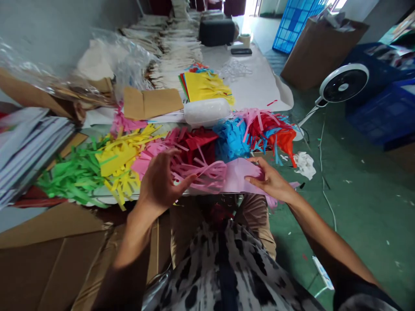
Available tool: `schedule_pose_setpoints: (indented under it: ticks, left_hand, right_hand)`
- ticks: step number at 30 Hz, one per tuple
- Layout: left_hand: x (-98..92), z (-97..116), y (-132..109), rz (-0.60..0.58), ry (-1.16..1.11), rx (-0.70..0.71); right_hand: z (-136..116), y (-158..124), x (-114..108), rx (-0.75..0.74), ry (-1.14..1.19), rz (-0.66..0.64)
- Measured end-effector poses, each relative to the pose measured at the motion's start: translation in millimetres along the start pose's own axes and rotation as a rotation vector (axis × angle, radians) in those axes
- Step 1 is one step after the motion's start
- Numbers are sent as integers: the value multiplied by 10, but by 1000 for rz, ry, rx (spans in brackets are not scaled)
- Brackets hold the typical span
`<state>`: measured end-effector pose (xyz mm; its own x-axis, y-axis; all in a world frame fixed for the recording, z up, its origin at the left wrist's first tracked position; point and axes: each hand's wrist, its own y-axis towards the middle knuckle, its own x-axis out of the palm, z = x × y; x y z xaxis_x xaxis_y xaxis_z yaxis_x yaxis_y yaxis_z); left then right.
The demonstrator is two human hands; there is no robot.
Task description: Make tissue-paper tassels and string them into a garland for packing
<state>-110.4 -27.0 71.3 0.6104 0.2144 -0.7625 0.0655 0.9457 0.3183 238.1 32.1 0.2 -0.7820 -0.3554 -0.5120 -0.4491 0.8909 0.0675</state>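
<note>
A fringed sheet of pale pink tissue paper [238, 175] lies along the table's near edge, its uncut part to the right and its cut strips to the left. My right hand [270, 179] pinches the uncut end between thumb and fingers. Over the strips' left end hovers my left hand [158, 181], thumb and fingers apart. Whether it touches a strip I cannot tell. Behind lie piles of fringed paper: green [78, 172], yellow [119, 160], dark red [197, 144], blue [231, 138] and orange [283, 140].
A clear plastic-looking roll [207, 111] and a brown cardboard piece [154, 103] lie behind the piles, near yellow fringed sheets [204, 86]. Stacked white papers [32, 147] stand at left. On the right are a white fan [345, 84], a cardboard box [319, 52] and a blue crate [296, 21].
</note>
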Motion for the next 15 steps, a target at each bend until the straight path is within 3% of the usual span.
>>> schedule_pose_setpoints:
  ticks: [2, 6, 8, 10, 13, 15]
  left_hand:
    - [208, 151, -79, 32, 143, 236]
    - [791, 395, -206, -276, 250, 593]
    - [1058, 399, -243, -328, 277, 623]
    - [1247, 349, -280, -287, 294, 598]
    - [1351, 298, -355, -161, 306, 576]
    - [1334, 326, -405, -124, 292, 581]
  right_hand:
    - [46, 1, 13, -5, -52, -32]
    - [-25, -17, -50, -33, -166, -115]
    - [-107, -54, -92, -30, -261, -143]
    - [-202, -135, -118, -34, -434, -103]
    - [-322, -336, -69, -141, -727, -39]
    - [-349, -479, 44, -249, -817, -80]
